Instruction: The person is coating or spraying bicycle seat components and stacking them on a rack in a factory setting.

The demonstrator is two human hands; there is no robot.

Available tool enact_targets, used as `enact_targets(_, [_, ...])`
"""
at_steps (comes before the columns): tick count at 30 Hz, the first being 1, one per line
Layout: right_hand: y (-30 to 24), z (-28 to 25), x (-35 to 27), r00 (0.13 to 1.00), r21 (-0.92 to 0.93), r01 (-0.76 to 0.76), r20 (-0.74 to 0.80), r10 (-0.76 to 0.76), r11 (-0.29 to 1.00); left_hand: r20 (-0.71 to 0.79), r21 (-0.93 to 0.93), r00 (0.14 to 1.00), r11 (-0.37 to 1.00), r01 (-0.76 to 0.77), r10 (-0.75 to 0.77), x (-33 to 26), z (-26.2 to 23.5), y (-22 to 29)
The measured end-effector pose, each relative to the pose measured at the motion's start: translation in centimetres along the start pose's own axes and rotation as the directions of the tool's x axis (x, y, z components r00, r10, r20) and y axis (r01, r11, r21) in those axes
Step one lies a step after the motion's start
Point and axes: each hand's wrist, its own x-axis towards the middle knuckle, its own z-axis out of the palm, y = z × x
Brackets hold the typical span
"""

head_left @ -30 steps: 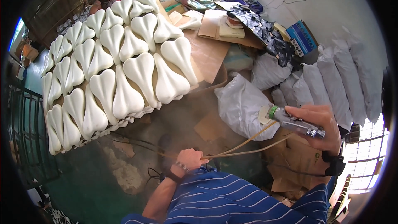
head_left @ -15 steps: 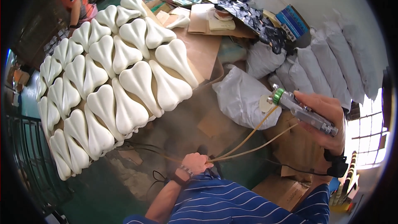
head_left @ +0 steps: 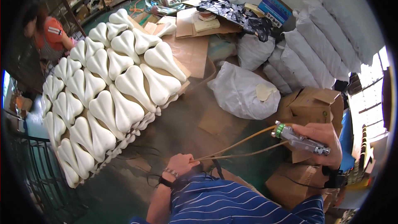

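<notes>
Spray gun (head_left: 304,142) is seen in the head view gripped by the right hand (head_left: 327,139), near a cardboard carton (head_left: 311,108), while its thin tan hoses (head_left: 248,137) are clasped together in the left hand (head_left: 181,164), and white bicycle-saddle-shaped pieces (head_left: 133,85) are arranged in rows at left.

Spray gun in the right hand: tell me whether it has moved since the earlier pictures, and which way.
Yes. Against the white sack, the spray gun has shifted lower in the view: earlier near its pale patch, now below the sack.
</notes>
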Motion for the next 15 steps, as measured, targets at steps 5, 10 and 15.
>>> enact_targets(5, [5.9,8.1,-9.1,0.926,0.279,-0.149,-0.297,0.233,0.949,-0.416,-0.047,0.907,0.997,0.055,-0.07,-6.6,1.1,-1.9])
enact_targets(10, [14.1,19.9,-19.7,0.418,0.79,-0.355,-0.343,0.841,0.499,-0.724,-0.099,0.687,0.995,-0.008,-0.066,-12.3,-1.2,-4.6])
enact_targets(15, [17.3,34.6,-36.8,0.047,0.991,0.022,-0.136,0.99,0.135,-0.731,-0.388,0.663,0.897,-0.212,-0.159,-12.8,-3.7,-5.9])
